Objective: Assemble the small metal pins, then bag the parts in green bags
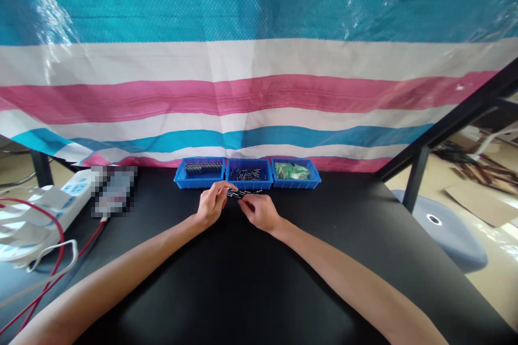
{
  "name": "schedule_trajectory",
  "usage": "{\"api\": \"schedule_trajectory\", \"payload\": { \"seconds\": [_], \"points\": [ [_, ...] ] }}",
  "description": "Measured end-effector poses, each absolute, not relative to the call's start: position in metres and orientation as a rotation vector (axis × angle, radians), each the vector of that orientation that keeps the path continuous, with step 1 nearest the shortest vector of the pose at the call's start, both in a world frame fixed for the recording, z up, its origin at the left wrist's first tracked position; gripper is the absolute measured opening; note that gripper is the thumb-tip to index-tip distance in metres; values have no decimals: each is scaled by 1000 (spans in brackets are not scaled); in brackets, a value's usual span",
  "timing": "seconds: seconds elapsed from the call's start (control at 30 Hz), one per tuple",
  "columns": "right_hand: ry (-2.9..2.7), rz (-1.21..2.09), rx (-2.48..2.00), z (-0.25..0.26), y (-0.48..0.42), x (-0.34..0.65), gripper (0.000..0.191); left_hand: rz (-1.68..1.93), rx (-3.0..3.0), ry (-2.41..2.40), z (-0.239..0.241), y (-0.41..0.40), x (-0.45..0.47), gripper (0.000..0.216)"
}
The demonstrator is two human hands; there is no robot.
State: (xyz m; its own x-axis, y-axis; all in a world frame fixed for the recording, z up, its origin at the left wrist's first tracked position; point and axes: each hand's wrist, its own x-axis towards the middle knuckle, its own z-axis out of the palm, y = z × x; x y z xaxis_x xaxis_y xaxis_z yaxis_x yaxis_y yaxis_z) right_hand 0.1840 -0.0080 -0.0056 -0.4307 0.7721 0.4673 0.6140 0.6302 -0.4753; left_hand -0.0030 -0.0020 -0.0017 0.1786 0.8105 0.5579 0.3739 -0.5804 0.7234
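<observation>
My left hand [211, 205] is just in front of the middle bin, fingers closed around the ends of several thin dark screws [238, 193] with shiny tips. From the other side my right hand [260, 211] pinches at the same small bunch, thumb and fingers together. How many screws each hand holds is too small to tell. Behind them, the middle blue bin [248, 184] contains loose screws [247, 174]. The left blue bin [198, 184] has rows of small metal cylinders [203, 166]. In the right blue bin [297, 184] lie green and clear plastic packets [292, 171].
The black table [234, 280] spreads under my arms. On the left are a white power strip [75, 191], red and white cables [60, 237] and a blurred-out device [115, 191]. A striped sheet [259, 97] hangs behind the bins. A grey stool [441, 232] stands beyond the right edge.
</observation>
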Motion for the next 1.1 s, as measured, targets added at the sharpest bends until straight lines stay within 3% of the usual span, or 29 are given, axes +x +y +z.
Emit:
{"api": "schedule_trajectory", "payload": {
  "seconds": [1.1],
  "points": [
    [-2175, 320, -1079, -7, -8, 184, 26, 1404, 2054, 1110, -7, 0, -4, 21]
  ]
}}
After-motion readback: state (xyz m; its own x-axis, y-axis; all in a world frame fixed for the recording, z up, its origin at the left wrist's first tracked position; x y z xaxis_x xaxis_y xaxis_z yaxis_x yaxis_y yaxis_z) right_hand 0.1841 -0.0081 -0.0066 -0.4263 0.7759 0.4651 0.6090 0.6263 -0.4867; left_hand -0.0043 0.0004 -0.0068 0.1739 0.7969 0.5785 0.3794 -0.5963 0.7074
